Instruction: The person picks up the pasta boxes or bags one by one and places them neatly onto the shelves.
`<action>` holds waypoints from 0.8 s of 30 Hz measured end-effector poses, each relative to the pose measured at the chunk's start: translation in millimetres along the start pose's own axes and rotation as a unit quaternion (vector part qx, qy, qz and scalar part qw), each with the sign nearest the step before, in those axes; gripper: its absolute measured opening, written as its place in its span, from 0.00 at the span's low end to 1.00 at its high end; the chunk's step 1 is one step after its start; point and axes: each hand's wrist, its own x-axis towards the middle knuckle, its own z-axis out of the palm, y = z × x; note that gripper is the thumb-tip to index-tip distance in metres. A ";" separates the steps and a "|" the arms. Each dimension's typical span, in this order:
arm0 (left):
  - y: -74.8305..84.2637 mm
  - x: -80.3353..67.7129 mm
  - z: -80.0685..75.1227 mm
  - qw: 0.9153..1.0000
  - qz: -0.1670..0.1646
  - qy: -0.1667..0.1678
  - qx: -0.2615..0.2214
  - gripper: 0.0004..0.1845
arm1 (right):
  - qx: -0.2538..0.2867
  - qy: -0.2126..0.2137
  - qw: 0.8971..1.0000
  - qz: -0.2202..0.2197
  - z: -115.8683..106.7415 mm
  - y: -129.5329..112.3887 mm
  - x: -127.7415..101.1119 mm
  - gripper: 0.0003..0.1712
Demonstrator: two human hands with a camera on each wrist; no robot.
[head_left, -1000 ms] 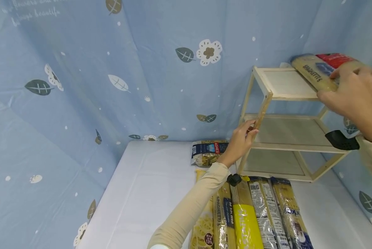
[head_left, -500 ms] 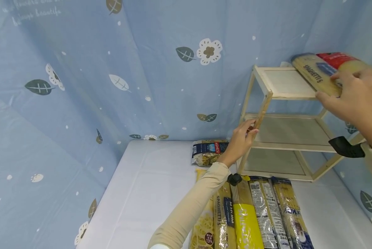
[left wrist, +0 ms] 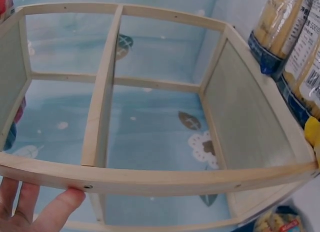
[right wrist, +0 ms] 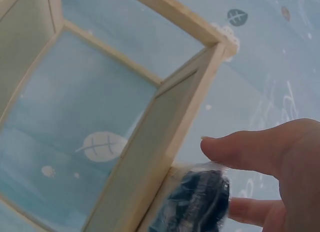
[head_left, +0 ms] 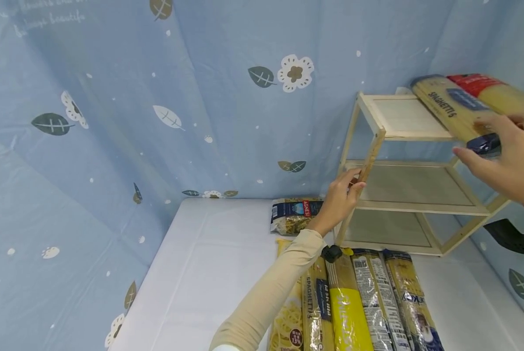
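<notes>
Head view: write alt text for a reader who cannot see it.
A right hand touches a yellow spaghetti packet on a pale wooden three-tier shelf, whose front post the left hand grips. More long pasta packets lie on the white table.

Shelf rack (head_left: 403, 130): pale unfinished wood, matt, with smooth grey panels; spaghetti packet (head_left: 456, 108) and packets on the table (head_left: 371, 302): glossy clear plastic film. Backdrop (head_left: 156, 97): soft matt printed cloth; table cover (head_left: 209, 273): smooth white sheet.

A white tabletop (head_left: 209, 273) stands before a blue cloth backdrop (head_left: 156, 97) printed with leaves and flowers. A short blue pasta bag (head_left: 293, 213) lies near the back. A row of long spaghetti packs (head_left: 358, 302) lies side by side at the front edge.
</notes>
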 end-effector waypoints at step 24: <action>-1.1 -1.1 4.5 1.000 0.006 0.020 0.019 0.21 | 0.039 0.025 0.999 -0.029 -7.6 8.5 -82.7 0.42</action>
